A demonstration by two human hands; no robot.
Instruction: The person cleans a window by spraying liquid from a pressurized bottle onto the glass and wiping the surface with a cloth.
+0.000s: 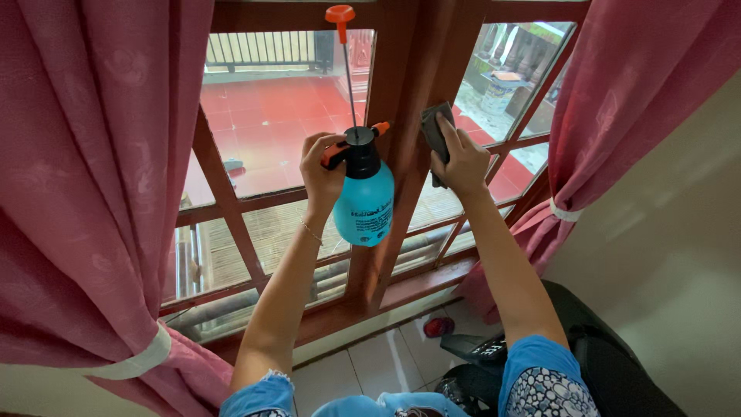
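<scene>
My left hand [321,171] grips the black and orange handle of a blue pump spray bottle [365,202], held up in front of the window. Its orange-topped pump rod [340,15] sticks high above the cap. My right hand [461,161] presses a folded grey cloth [433,130] flat against the brown wooden post [409,116] between the two window sections. Both arms are raised, with blue sleeves at the bottom of the view.
Pink curtains hang tied back at the left [85,193] and right [633,100]. The window has brown wooden bars and glass panes [262,116]. A dark seat or vehicle part [594,363] sits at the lower right. A small red object [438,326] lies on the white tiled floor.
</scene>
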